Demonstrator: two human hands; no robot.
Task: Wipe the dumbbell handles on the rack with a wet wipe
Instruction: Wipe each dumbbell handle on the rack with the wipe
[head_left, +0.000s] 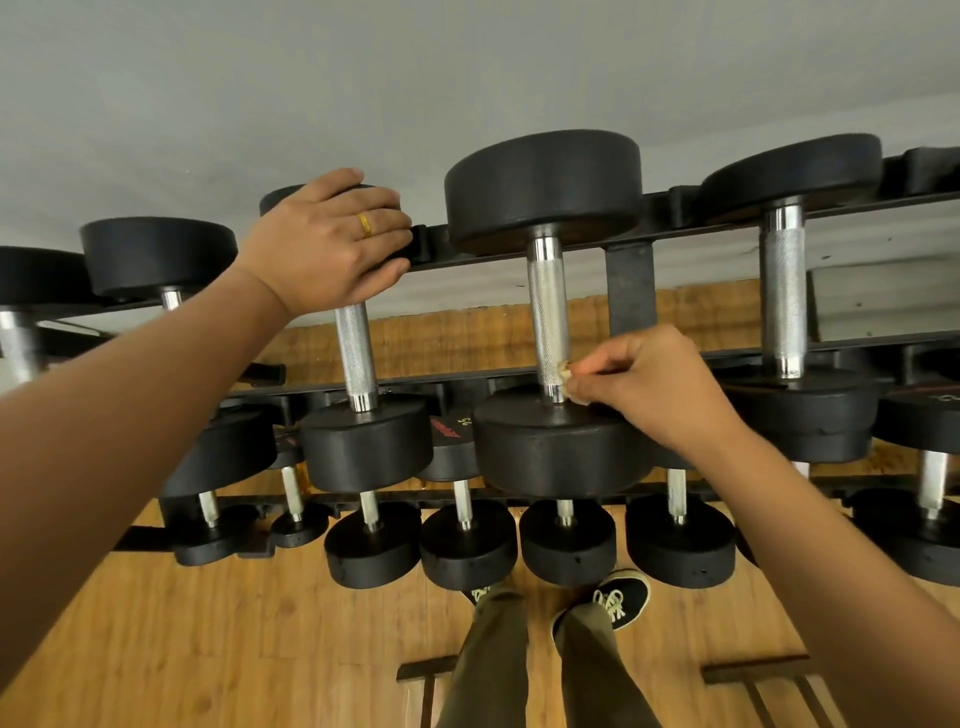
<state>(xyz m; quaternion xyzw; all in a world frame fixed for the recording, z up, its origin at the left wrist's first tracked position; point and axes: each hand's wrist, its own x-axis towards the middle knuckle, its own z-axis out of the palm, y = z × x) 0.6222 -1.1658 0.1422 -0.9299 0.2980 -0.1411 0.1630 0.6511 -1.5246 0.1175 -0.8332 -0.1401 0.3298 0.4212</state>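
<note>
Close to the person, at the near end of the middle dumbbell's handle (545, 312), the right hand (654, 389) pinches the wet wipe (565, 371) against the steel. Wiping of this handle seems under way; next the wipe should travel up the knurling. Farther back on the rack (631, 291), the left hand (322, 244) grips the neighbouring dumbbell's far head (278, 200).

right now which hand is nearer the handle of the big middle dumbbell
Right. The right hand pinches a wipe against the near end of that handle; the left hand grips the next dumbbell to the left by its far end.
</note>
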